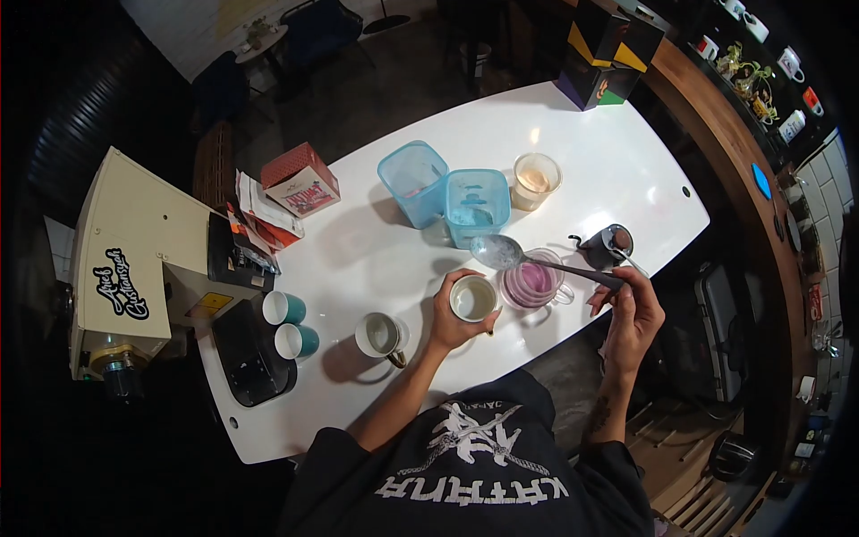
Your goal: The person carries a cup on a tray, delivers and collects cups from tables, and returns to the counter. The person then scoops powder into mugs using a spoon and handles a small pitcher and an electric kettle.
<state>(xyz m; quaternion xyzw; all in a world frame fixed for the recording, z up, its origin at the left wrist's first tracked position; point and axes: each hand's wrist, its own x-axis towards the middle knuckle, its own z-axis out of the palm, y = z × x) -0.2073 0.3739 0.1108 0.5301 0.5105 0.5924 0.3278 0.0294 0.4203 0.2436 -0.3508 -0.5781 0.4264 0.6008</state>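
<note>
My left hand (pixel 454 322) is wrapped round a light-coloured cup (pixel 473 298) near the front of the white table (pixel 358 268). Between the fingers of my right hand (pixel 632 313) is the dark handle of a large spoon (pixel 497 252). The spoon's bowl, with pale residue on it, is above the table, in front of a blue container (pixel 477 206). Below the spoon stands a glass jug (pixel 531 284) with pink-purple contents. A second cup (pixel 382 335) with a handle stands to the left of my left hand.
Another blue container (pixel 413 183) and a tub of beige contents (pixel 535 181) stand farther back. A black pot (pixel 608 245) is at the right. Two teal cups (pixel 284 308), a red box (pixel 302 183) and a cream machine (pixel 121 268) are at the left. Dark boxes (pixel 608 58) stand at the far corner.
</note>
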